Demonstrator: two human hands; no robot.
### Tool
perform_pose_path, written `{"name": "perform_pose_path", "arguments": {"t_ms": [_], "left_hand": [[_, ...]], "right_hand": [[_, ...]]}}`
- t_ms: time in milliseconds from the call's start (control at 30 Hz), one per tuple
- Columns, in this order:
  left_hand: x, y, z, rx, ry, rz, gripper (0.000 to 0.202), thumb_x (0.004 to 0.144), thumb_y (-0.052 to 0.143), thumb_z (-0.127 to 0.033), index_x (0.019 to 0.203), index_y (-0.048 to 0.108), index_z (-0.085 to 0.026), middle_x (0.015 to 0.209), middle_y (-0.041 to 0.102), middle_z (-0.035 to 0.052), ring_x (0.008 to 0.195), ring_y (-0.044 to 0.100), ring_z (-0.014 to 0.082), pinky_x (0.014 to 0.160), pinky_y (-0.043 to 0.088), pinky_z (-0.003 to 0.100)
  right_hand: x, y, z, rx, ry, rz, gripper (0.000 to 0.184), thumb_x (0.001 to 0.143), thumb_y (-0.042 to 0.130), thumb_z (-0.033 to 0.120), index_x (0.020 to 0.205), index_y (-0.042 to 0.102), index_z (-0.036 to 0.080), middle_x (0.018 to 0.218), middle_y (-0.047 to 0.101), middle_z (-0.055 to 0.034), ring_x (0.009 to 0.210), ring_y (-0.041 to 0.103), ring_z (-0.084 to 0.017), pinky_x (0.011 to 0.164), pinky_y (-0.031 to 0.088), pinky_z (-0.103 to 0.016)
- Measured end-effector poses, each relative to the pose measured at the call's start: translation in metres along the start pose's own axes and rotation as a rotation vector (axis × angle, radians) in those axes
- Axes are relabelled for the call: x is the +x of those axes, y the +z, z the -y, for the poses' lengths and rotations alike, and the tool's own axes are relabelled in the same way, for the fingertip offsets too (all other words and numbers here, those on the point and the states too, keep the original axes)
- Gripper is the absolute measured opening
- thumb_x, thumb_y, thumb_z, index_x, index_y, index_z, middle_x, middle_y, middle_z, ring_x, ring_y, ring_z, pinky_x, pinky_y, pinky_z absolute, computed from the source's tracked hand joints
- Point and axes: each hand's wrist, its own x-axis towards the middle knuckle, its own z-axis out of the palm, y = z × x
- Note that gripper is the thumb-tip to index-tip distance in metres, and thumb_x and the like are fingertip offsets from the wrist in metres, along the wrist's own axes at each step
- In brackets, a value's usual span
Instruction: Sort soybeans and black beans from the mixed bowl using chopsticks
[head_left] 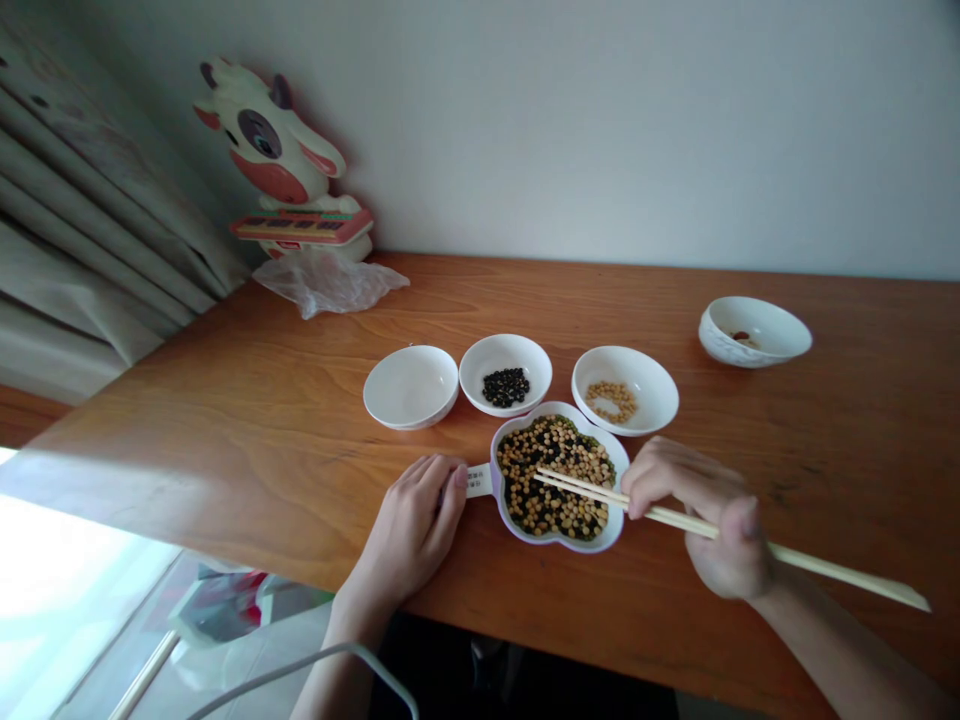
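My right hand (705, 515) is closed round a pair of light wooden chopsticks (660, 515), whose tips rest among the mixed beans (555, 450), too close to tell whether they pinch one. The beans, yellow, black and green, fill a white and lilac flower-shaped dish (491, 480). Its short handle bears a printed white label (478, 481), and my left hand (420, 520) grips the handle's end with curled fingers. Just behind the dish stand a white bowl with black beans (540, 362) and a white bowl with some yellow beans (656, 390). Left of them is a white bowl (411, 385) with nothing visible inside.
A patterned white bowl (720, 345) with a few small reddish bits stands at the back right of the wooden table (300, 450). At the back left are a cow-shaped toy keyboard (289, 170) and a crumpled plastic bag (326, 285). A grey cable (300, 662) crosses the lower left.
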Motion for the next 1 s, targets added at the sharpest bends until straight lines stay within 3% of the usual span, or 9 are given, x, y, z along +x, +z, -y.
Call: {"name": "perform_pose_path", "arguments": {"t_ms": [533,800,1000], "left_hand": [[0.001,-0.001,-0.001,0.004,-0.006,0.015,0.029,0.113,0.040,-0.034,0.088,0.050,-0.024,0.086,0.063,0.0017,0.081,0.060,0.0198,0.076,0.043,0.032],[0.001,-0.001,-0.002,-0.004,-0.011,0.023,0.028,0.113,0.040,-0.034,0.087,0.049,-0.024,0.084,0.063,0.0019,0.079,0.059,0.0206,0.075,0.043,0.033],[0.001,-0.002,-0.005,-0.006,-0.006,0.014,0.027,0.112,0.041,-0.032,0.089,0.052,-0.024,0.087,0.065,0.0022,0.082,0.062,0.0204,0.074,0.044,0.032]], "right_hand": [[0.000,-0.012,-0.006,0.018,0.057,0.104,0.075,0.102,0.015,0.076,0.084,0.066,0.025,0.078,0.068,-0.0042,0.073,0.062,-0.020,0.071,0.045,-0.037],[-0.004,0.003,-0.008,0.093,0.156,0.041,0.078,0.102,0.007,0.074,0.089,0.067,0.026,0.084,0.066,-0.0038,0.079,0.062,-0.021,0.075,0.047,-0.037],[-0.004,0.006,-0.010,0.023,0.265,0.001,0.071,0.105,0.011,0.067,0.088,0.066,0.025,0.084,0.066,-0.0041,0.082,0.063,-0.022,0.075,0.048,-0.036]]}}
